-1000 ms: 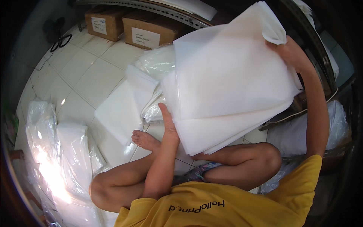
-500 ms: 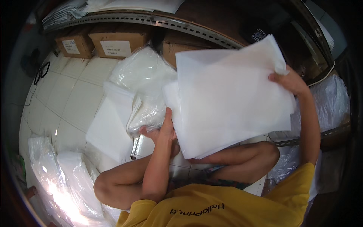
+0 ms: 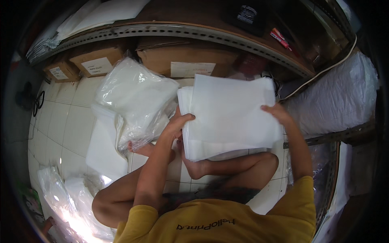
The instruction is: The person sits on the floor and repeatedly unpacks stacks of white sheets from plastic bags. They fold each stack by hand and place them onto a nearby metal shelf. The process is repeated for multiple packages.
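Fingers of our left hand [image 3: 175, 125] are clamped on the left edge of the white sheets [image 3: 231, 115], the thumb lying over the top and the others mostly out of sight; those of our right hand [image 3: 279, 114] pinch the right edge, thumb likewise uppermost. The sheets are held between the two hands above our folded legs [image 3: 247, 165]; whether they brush them we cannot tell. Lower layers jut past the top sheet at the upper left, so the pile is not flush. To handle it well, we should press lightly and evenly from both sides, keep the sheets flat, and ease our hold just enough for stray layers to slide level; squeezing hard would probably crease such thin-looking material. Farther out, to our left, a clear-wrapped bundle [image 3: 135, 89] rests on the tiled floor [image 3: 75, 123], just beside a loose white stack [image 3: 103, 146]. More wrapped bundles [image 3: 83, 198] lie partly in glare at the floor's lower left. Ahead, cardboard boxes [image 3: 156, 60] stand under the perforated front edge of the shelf [image 3: 162, 31], and a bulky wrapped bundle [image 3: 332, 99] sits to our right
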{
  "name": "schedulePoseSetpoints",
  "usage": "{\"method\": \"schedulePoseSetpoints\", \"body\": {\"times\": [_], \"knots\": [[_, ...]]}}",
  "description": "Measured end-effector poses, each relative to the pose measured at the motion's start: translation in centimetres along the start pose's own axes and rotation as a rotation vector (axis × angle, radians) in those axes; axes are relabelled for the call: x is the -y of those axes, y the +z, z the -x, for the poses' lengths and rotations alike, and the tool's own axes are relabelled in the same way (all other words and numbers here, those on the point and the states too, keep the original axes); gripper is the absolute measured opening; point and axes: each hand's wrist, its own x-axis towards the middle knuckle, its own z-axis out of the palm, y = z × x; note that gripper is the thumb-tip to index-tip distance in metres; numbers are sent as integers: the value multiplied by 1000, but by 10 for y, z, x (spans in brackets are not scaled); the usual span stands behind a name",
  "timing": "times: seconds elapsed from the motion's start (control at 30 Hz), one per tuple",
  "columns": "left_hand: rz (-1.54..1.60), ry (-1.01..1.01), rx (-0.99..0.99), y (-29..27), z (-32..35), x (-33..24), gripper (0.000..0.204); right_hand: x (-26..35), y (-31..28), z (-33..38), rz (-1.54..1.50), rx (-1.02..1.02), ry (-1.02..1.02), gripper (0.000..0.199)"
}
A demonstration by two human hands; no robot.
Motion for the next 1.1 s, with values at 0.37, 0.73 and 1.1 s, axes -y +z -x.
{"method": "schedulePoseSetpoints", "body": {"times": [0.37,0.73,1.1], "knots": [[-478,8,-61,14,-56,65,105,-199,12,-87,-274,-10,234,43],[-633,-148,-373,42,-82,67,99,-199,4,-90,-271,100,273,42],[-303,187,-247,52,-46,67,73,-120,37,-7,-256,-383,-119,37]]}}
